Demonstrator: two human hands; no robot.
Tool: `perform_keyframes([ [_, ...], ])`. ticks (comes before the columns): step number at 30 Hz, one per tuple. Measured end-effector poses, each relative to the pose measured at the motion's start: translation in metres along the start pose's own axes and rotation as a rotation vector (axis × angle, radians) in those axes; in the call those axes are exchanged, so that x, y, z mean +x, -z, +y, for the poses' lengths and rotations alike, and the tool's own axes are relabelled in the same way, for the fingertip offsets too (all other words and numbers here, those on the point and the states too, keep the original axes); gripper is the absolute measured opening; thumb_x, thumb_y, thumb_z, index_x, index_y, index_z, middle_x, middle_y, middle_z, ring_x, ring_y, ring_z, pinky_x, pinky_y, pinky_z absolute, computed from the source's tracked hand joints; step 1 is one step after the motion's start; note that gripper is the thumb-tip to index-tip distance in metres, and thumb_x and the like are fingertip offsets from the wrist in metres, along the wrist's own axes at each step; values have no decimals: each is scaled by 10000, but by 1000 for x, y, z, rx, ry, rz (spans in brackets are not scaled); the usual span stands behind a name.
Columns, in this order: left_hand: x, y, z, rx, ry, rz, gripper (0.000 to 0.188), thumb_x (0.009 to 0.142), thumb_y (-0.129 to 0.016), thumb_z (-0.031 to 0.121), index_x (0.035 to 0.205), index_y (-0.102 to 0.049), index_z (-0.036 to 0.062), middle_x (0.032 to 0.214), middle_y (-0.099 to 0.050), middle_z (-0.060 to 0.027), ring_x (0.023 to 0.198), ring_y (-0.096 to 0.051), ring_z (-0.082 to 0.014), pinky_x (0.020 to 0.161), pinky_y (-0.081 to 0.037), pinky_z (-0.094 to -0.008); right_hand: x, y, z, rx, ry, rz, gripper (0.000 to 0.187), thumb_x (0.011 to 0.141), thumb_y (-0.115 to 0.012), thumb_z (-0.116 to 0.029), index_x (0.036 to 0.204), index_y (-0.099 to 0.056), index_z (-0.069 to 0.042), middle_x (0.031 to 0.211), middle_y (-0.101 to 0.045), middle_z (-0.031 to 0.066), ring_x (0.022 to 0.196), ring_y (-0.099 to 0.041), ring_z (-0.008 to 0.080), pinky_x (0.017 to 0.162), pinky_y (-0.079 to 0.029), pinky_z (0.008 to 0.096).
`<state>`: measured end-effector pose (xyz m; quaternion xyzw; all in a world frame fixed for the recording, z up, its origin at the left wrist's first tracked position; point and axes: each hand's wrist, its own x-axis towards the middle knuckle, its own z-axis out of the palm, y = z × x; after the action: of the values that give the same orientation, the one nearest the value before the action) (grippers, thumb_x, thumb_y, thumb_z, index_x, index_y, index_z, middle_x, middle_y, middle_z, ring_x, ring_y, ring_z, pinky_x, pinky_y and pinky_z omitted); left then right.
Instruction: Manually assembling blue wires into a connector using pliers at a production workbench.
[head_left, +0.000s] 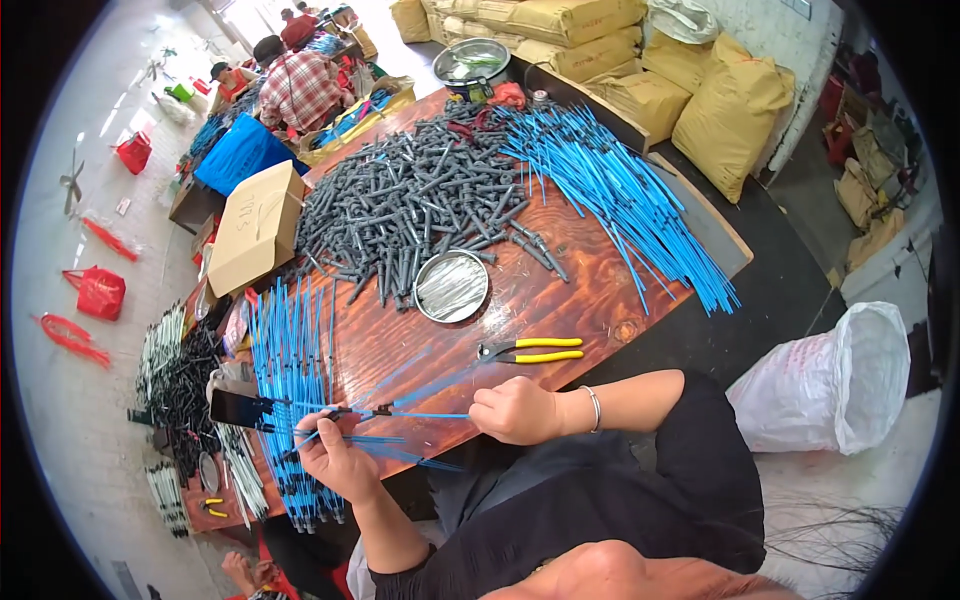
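My left hand (340, 458) is closed around several thin blue rods with black fittings, which fan out sideways at the near side of the table. My right hand (515, 410), a bracelet at its wrist, is closed at the right end of one blue rod (435, 415). That rod runs level between both hands, with a black fitting near its middle. Some rods by my left hand are smeared by motion. Beyond my right hand lie yellow-handled pliers (535, 350). Farther off, a round metal dish (452, 287) holds thin silvery pins or strips.
Grey tubular parts (410, 190) form a large heap on the wooden table (560, 300). Blue rods with black ends (630, 210) lie at the far right, more (295, 350) at the left. An open cardboard box (255, 230) borders the heap. A white sack (820, 380) stands right; people work beyond.
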<state>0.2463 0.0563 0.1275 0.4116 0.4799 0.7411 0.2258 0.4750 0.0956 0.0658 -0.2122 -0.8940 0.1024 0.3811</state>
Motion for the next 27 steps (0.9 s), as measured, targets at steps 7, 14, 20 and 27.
perform_keyframes([
  [7, -2, 8, 8, -77, 86, -224, 83, 947, -460, 109, 992, -493, 48, 686, -522, -30, 635, -541, -142, 634, -476, -266, -8, 32, 45, 243, -9, -124, 186, 738, -603, -185, 628, -511, -67, 650, -543, 101, 519, -555, 276, 480, -457, 376],
  [14, -12, 9, 30, -761, 410, -385, 142, 941, -462, 100, 1072, -455, 46, 694, -531, -58, 715, -564, -212, 730, -477, -356, -55, 119, 235, -805, -1076, 155, 180, 798, -552, -142, 653, -585, -41, 740, -597, 139, 696, -599, 319, 554, -492, 429],
  [20, -3, 19, 21, -520, 373, -457, 143, 937, -474, 104, 1061, -498, 37, 701, -552, -59, 724, -588, -209, 706, -495, -351, -67, 107, 239, -683, -995, 180, 152, 785, -580, -145, 719, -564, -9, 749, -574, 169, 692, -576, 355, 605, -475, 451],
  [27, 11, 37, 7, -274, 413, -147, 136, 916, -516, 90, 1019, -527, 3, 972, -636, -173, 870, -633, -255, 762, -520, -350, -29, 61, 100, -269, -510, 269, 86, 761, -590, -35, 717, -519, -14, 701, -524, 152, 647, -546, 345, 556, -437, 426],
])
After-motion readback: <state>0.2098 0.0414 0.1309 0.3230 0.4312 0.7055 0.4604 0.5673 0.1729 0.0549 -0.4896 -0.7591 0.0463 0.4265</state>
